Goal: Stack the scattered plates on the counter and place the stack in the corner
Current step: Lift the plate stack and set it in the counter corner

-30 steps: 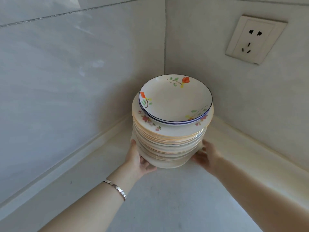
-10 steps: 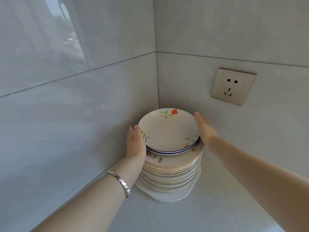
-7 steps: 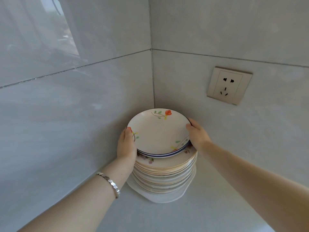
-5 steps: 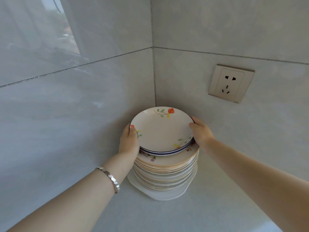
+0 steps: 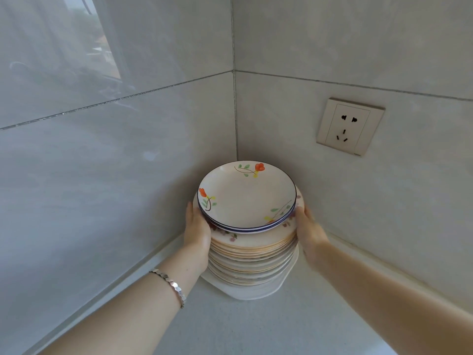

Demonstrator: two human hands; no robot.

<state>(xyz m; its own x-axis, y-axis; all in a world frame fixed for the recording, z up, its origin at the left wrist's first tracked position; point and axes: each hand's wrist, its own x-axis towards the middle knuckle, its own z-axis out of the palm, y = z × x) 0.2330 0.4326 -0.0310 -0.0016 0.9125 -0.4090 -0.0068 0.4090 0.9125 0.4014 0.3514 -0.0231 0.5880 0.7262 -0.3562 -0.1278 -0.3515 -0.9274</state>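
We had the tall stack of floral ceramic plates (image 5: 252,252) sitting mid-frame in the tiled wall corner (image 5: 235,134), left hand (image 5: 197,233) and right hand (image 5: 310,230) pressing its sides flat-fingered. Next up, we reckoned: squaring it off and letting go gently.

One view only: wide-angle head cam, above and behind the left hand (image 5: 197,231) and right hand (image 5: 309,231), facing forward and down into the wall corner (image 5: 234,111). Close range: both hands just below frame centre, plate stack (image 5: 252,252) between them, socket (image 5: 350,126) up-right of the right hand.
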